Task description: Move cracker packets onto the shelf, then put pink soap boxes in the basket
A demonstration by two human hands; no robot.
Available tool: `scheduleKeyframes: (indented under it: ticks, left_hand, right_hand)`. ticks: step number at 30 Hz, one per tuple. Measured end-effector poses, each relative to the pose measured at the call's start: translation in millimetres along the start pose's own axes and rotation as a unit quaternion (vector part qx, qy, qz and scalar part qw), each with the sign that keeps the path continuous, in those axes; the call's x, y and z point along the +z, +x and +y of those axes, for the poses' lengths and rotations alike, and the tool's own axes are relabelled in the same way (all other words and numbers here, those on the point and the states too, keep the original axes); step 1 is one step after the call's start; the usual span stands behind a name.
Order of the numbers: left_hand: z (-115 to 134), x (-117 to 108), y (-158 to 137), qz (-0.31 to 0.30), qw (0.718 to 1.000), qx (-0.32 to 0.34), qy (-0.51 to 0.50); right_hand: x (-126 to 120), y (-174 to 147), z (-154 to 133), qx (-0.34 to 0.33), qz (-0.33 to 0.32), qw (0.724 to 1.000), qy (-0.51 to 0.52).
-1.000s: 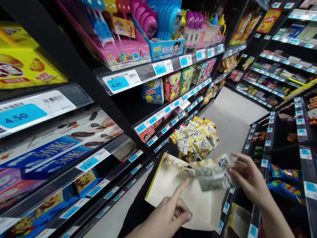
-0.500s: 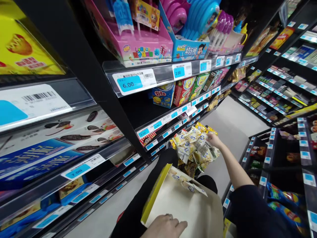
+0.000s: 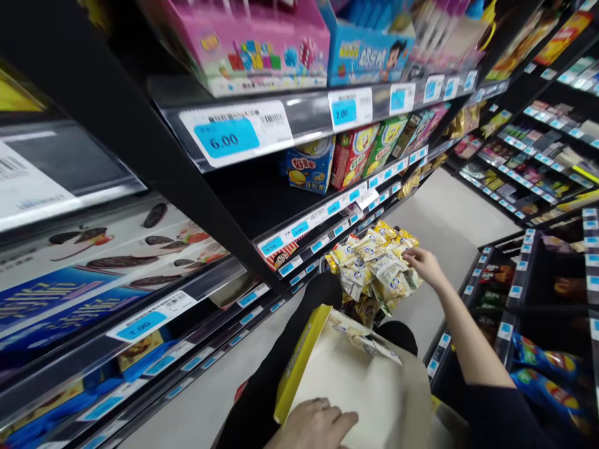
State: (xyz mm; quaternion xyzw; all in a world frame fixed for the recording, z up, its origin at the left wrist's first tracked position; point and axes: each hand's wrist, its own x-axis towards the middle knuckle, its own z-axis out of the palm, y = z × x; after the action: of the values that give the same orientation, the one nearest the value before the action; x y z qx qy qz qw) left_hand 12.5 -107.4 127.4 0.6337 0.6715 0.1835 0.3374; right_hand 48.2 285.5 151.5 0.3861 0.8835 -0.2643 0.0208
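Note:
My left hand (image 3: 318,425), with a ring on one finger, is closed over the near wall of an open cardboard box (image 3: 349,386). The box is pale inside with a yellow side, and tilts over my lap. A few small packets (image 3: 367,340) lie at its far end. Beyond my knees is a heap of yellow and white snack packets (image 3: 372,265); what supports it is hidden. Stretched out to the heap's right edge, my right hand (image 3: 425,265) has its fingers bent together on a packet there. The fingertips are partly hidden.
Shelves with price tags (image 3: 234,137) run along the left, holding biscuit boxes (image 3: 93,268), small snack boxes (image 3: 311,165) and pink and blue display boxes (image 3: 262,53). On the right stands a low rack (image 3: 510,305) with bagged snacks. Grey floor (image 3: 435,206) shows between them.
The view has shifted a little, bringing the left shelves closer. My right hand stays at the heap's right edge, its fingers slightly changed. My left hand keeps its hold on the box.

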Motion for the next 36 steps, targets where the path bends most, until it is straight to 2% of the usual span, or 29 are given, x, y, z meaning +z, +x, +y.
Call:
scheduleKeyframes:
  ticks: [3, 4, 5, 6, 8, 10, 12, 14, 15, 17, 18, 20, 21, 22, 23, 25, 28, 32, 34, 36]
  left_hand:
    - [9.7, -11.3, -1.5, -0.029, 0.998, -0.019, -0.052]
    - [13.0, -15.4, -1.1, -0.040, 0.997, -0.023, -0.061]
    - [16.2, -19.6, -0.3, -0.049, 0.996, -0.028, -0.069]
    - [19.2, -23.4, 1.1, -0.055, 0.995, -0.034, -0.077]
    - [24.3, -29.1, 4.9, -0.066, 0.991, -0.053, -0.100]
    - [27.0, -30.4, 9.7, -0.065, 0.984, -0.102, -0.134]
    - [26.6, -26.5, 14.5, -0.036, 0.962, -0.167, -0.213]
    - [24.3, -19.8, 18.2, 0.023, 0.908, -0.215, -0.359]
    - [23.5, -16.9, 19.6, 0.061, 0.862, -0.227, -0.448]
    - [24.4, -14.7, 21.4, 0.108, 0.749, -0.227, -0.613]
    - [26.5, -15.9, 22.1, 0.098, 0.692, -0.219, -0.681]
    - [33.2, -21.7, 23.6, 0.016, 0.603, -0.196, -0.773]
    - [37.1, -25.2, 24.5, -0.032, 0.579, -0.185, -0.794]
    - [40.9, -28.4, 25.6, -0.067, 0.570, -0.175, -0.800]
    - [44.3, -30.9, 26.7, -0.081, 0.576, -0.166, -0.796]
    - [49.4, -33.1, 28.8, -0.073, 0.616, -0.149, -0.770]
    - [55.6, -31.8, 30.2, -0.043, 0.665, -0.129, -0.734]
    - [65.7, -27.9, 30.8, 0.010, 0.688, -0.108, -0.718]
    - [68.9, -25.7, 32.1, 0.026, 0.702, -0.098, -0.705]
    - [69.3, -24.0, 33.5, 0.044, 0.737, -0.084, -0.669]
  right_hand:
    - [3.0, -81.8, -20.9, -0.086, -0.094, 0.991, 0.046]
    - [12.3, -109.1, -28.6, -0.142, -0.123, 0.981, 0.036]
    - [25.4, -133.7, -35.6, -0.182, -0.117, 0.976, -0.002]
    - [41.0, -154.1, -41.2, -0.211, -0.079, 0.972, -0.063]
    - [72.8, -181.0, -46.5, -0.249, 0.048, 0.947, -0.197]
    - [93.8, -194.2, -43.7, -0.251, 0.118, 0.929, -0.245]
    - [97.4, -205.2, -36.7, -0.245, 0.154, 0.927, -0.241]
    - [87.1, -223.3, -30.7, -0.244, 0.206, 0.925, -0.203]
    - [79.7, -235.8, -29.3, -0.245, 0.237, 0.924, -0.172]
    - [66.5, -264.3, -30.7, -0.248, 0.293, 0.919, -0.096]
    - [62.3, -278.5, -33.0, -0.247, 0.315, 0.915, -0.061]
    - [60.1, -303.1, -38.6, -0.247, 0.345, 0.906, -0.015]
    - [61.5, -312.8, -40.7, -0.250, 0.356, 0.900, 0.004]
    - [64.0, -320.9, -41.9, -0.254, 0.364, 0.896, 0.024]
    - [67.2, -327.7, -41.9, -0.257, 0.365, 0.893, 0.048]
    - [75.1, -339.3, -38.9, -0.236, 0.342, 0.904, 0.102]
    - [89.8, -354.4, -32.2, -0.124, 0.306, 0.916, 0.229]
    - [105.3, -366.7, -33.4, -0.018, 0.274, 0.863, 0.424]
    - [104.7, -367.5, -38.1, 0.029, 0.262, 0.851, 0.454]
    - [98.6, -365.6, -41.8, 0.062, 0.266, 0.843, 0.464]
